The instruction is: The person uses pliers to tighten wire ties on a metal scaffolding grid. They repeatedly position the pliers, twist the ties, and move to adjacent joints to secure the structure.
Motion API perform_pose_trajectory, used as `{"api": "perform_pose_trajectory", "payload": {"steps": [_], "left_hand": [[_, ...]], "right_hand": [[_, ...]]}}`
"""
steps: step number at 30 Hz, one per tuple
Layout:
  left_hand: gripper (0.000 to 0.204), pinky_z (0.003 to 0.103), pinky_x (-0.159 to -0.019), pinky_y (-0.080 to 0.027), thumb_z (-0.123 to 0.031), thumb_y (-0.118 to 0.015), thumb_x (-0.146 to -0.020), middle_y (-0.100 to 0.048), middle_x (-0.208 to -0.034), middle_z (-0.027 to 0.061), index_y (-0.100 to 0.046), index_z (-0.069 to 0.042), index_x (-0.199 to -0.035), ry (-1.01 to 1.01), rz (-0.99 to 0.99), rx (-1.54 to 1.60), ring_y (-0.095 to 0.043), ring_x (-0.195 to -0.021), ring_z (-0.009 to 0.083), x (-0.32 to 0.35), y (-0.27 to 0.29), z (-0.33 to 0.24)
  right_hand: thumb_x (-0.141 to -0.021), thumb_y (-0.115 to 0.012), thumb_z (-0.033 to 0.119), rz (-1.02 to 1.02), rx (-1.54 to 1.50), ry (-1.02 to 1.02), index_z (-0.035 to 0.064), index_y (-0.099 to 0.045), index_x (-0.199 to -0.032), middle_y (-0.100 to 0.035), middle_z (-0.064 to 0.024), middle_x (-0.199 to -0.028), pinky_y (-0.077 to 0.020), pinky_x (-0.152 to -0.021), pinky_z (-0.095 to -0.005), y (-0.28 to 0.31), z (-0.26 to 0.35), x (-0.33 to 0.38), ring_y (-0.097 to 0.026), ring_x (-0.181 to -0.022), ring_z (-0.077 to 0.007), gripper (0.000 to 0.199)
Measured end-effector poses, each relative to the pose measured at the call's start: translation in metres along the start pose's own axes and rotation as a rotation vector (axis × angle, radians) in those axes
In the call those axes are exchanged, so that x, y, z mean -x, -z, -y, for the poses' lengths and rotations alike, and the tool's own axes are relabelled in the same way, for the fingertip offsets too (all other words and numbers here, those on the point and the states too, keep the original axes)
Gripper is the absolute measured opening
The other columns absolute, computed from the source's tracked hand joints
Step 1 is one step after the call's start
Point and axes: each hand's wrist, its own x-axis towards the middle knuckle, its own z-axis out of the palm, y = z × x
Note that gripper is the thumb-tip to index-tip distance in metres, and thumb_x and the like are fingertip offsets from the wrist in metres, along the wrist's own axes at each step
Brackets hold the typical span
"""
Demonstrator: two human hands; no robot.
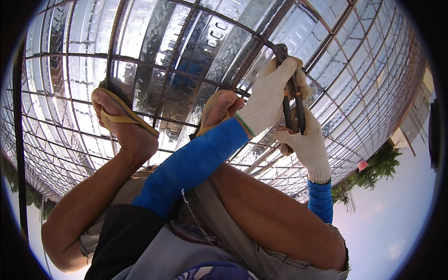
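A pair of end-cutting pincers (287, 95) with dark handles and orange bands stands nearly upright at a crossing of the rusty rebar mesh (219, 85). My left hand (269, 91), in a white knit glove, is closed round the upper part of the tool, just below its jaws. In the same kind of glove, my right hand (310, 144) grips the lower ends of the handles. The jaws touch or nearly touch a bar; any tie wire there is too small to make out. Blue wraps cover both forearms.
Shiny ribbed metal decking (140, 35) lies under the mesh. My feet, in yellow flip-flops (123, 119), rest on the bars left of the tool. A pale loose strand (189, 205) hangs over my clothes. Trees (373, 175) show beyond the deck's right edge.
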Motion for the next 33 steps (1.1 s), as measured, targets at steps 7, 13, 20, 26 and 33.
{"api": "perform_pose_trajectory", "payload": {"steps": [7,13,20,26,33], "left_hand": [[0.032,0.040,-0.085,-0.067,-0.027,-0.059,-0.114,-0.073,-0.096,0.0125,-0.060,0.000,-0.130,-0.050,0.030,-0.237,-0.077,-0.089,0.0239,0.015,-0.007,-0.008],[0.040,0.043,-0.094,-0.067,-0.026,-0.056,-0.115,-0.075,-0.115,0.0214,-0.057,0.004,-0.141,-0.008,0.163,-0.351,-0.078,-0.104,0.0295,0.017,0.009,-0.037],[0.045,0.048,-0.103,-0.063,-0.026,-0.052,-0.116,-0.069,-0.134,0.0271,-0.053,0.007,-0.147,0.017,0.116,-0.363,-0.072,-0.123,0.0375,0.018,0.012,-0.057],[0.048,0.047,-0.107,-0.059,-0.032,-0.053,-0.116,-0.067,-0.140,0.0241,-0.055,0.005,-0.147,0.019,0.056,-0.306,-0.067,-0.131,0.0362,0.020,0.006,-0.052],[0.042,0.031,-0.091,-0.061,-0.030,-0.059,-0.114,-0.073,-0.118,0.0102,-0.063,0.002,-0.141,0.100,0.113,-0.317,-0.072,-0.102,0.0177,0.020,0.014,-0.052]], "right_hand": [[-0.092,-0.069,0.001,0.147,-0.294,0.030,-0.0064,-0.063,-0.125,-0.070,-0.0054,-0.086,-0.0574,-0.061,-0.0285,0.012,-0.028,-0.003,-0.071,-0.071,-0.0132,0.035],[-0.098,-0.070,0.008,0.063,-0.178,0.108,-0.0071,-0.066,-0.121,-0.074,-0.0081,-0.098,-0.0625,-0.075,-0.0288,-0.001,-0.031,-0.014,-0.074,-0.086,-0.0128,0.027],[-0.090,-0.087,0.013,-0.735,0.518,0.860,0.0042,-0.071,-0.116,-0.071,-0.0084,-0.104,-0.0583,-0.075,-0.0318,-0.026,-0.019,-0.023,-0.072,-0.086,-0.0203,0.032],[-0.086,-0.087,0.004,-0.681,0.587,0.966,0.0057,-0.076,-0.107,-0.070,-0.0099,-0.104,-0.0578,-0.072,-0.0350,-0.038,0.014,-0.021,-0.072,-0.089,-0.0238,0.024],[-0.087,-0.082,0.014,-0.675,0.395,0.871,0.0117,-0.074,-0.103,-0.068,-0.0082,-0.100,-0.0565,-0.076,-0.0438,-0.046,0.008,-0.050,-0.069,-0.092,-0.0312,0.017]]}}
